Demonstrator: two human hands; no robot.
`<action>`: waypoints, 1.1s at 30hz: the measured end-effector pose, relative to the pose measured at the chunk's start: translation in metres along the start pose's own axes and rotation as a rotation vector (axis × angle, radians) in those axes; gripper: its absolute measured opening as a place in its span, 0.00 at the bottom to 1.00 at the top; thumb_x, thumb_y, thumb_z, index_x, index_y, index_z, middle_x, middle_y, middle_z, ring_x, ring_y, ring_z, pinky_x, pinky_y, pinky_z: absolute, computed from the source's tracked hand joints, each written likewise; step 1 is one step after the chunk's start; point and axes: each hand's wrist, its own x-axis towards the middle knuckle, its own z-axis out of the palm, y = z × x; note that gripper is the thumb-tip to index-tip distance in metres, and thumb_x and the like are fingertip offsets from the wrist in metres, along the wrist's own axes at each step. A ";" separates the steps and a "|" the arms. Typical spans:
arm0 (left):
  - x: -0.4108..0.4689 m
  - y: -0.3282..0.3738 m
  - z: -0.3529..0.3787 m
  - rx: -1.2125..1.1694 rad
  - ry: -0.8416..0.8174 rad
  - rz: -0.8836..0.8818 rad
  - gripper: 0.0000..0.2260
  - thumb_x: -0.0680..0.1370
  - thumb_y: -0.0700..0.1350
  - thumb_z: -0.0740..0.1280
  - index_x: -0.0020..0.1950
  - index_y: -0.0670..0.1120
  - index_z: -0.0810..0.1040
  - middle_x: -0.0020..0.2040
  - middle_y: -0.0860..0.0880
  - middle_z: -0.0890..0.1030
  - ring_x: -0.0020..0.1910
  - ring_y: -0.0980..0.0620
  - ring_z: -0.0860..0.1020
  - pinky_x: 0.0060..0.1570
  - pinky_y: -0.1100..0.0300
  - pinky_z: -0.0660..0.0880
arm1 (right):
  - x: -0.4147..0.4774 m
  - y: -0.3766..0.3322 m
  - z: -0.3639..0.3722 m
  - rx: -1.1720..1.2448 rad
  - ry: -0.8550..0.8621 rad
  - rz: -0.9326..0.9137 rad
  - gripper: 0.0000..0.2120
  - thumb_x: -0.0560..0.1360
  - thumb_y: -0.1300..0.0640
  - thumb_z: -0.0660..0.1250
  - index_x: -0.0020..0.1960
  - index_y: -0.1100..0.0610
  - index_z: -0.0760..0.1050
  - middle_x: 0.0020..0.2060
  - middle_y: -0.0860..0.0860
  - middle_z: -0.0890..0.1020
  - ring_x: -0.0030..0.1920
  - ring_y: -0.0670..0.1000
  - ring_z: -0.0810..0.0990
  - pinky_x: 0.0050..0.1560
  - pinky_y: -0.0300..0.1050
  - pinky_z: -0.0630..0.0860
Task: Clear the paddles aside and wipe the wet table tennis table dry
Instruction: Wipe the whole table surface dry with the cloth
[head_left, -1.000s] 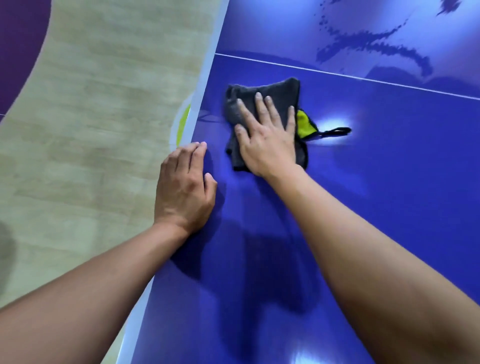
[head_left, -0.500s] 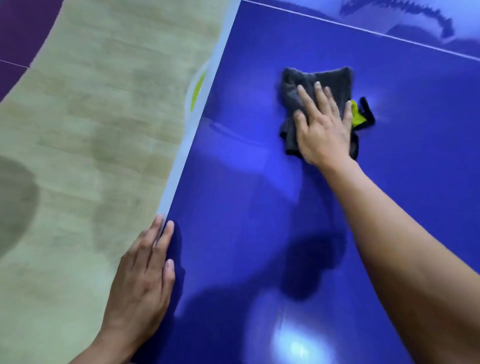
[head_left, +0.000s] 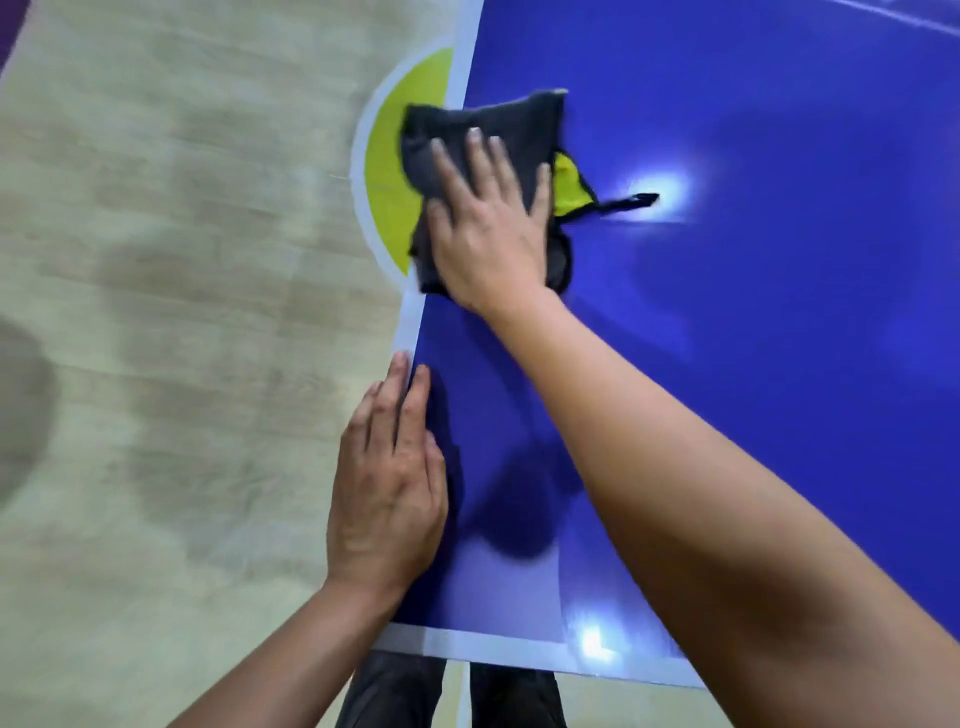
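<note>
The cloth (head_left: 493, 122), dark grey with a yellow-green inner face and a black loop (head_left: 631, 200), lies on the blue table (head_left: 753, 389) at its left side edge. Its far-left corner hangs past the white border line (head_left: 410, 330), over the floor (head_left: 156, 260). The right hand (head_left: 488, 228) presses it flat from above, palm down, fingers straight and a little spread; nothing is pinched. The left hand (head_left: 387, 483) rests flat on the same edge, nearer to us and close to the near corner, fingers together, as a brace.

We see no paddles, so we take the clearing as done and the wiping as the step in hand, with the stroke now at the table's edge. Glare spots sit on the surface, but we cannot tell wet from dry. Next, we judge, the cloth should travel inward across the open blue. It needs an even palm to keep it flat, so that it neither slips off the edge nor bunches.
</note>
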 end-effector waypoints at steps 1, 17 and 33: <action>0.001 -0.002 0.000 -0.026 0.010 -0.002 0.24 0.81 0.39 0.58 0.78 0.39 0.66 0.80 0.42 0.63 0.75 0.43 0.66 0.76 0.49 0.63 | -0.007 -0.011 0.001 0.017 -0.021 -0.073 0.25 0.82 0.43 0.50 0.80 0.40 0.60 0.81 0.48 0.57 0.81 0.48 0.52 0.78 0.65 0.44; -0.117 -0.050 -0.039 -0.013 -0.045 0.144 0.18 0.80 0.43 0.62 0.70 0.43 0.78 0.73 0.45 0.74 0.66 0.39 0.76 0.68 0.51 0.67 | -0.076 0.094 -0.027 0.025 0.044 0.455 0.28 0.81 0.44 0.50 0.81 0.40 0.54 0.82 0.49 0.54 0.82 0.48 0.49 0.78 0.65 0.42; -0.153 -0.027 -0.037 0.010 0.088 0.056 0.18 0.81 0.40 0.62 0.70 0.42 0.78 0.63 0.44 0.77 0.57 0.42 0.75 0.59 0.46 0.74 | -0.182 0.088 -0.028 0.063 0.056 0.371 0.27 0.82 0.45 0.50 0.81 0.41 0.58 0.82 0.48 0.57 0.81 0.48 0.52 0.79 0.62 0.43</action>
